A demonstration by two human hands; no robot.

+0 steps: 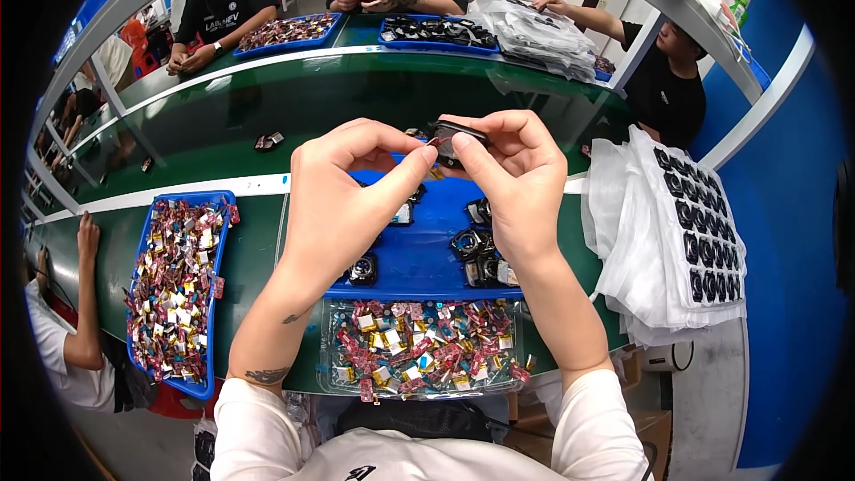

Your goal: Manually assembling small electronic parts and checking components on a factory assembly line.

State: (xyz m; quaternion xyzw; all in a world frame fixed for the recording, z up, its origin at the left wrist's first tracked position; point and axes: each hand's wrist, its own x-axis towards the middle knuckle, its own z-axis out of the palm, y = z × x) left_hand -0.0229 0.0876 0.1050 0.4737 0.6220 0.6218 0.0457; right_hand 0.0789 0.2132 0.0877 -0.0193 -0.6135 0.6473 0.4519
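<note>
My right hand pinches a small round black part by its rim, raised above a blue tray. My left hand meets it from the left, thumb and forefinger closed on a thin red wire at the part's edge. Both hands hover over the tray, which holds several similar black round parts. In front of the tray, nearest me, lies a clear tray full of small red and gold wired pieces.
A second blue tray of red and gold pieces lies at the left on the green conveyor belt. White bagged sheets of black parts are stacked at the right. Other people work across the belt and at the left.
</note>
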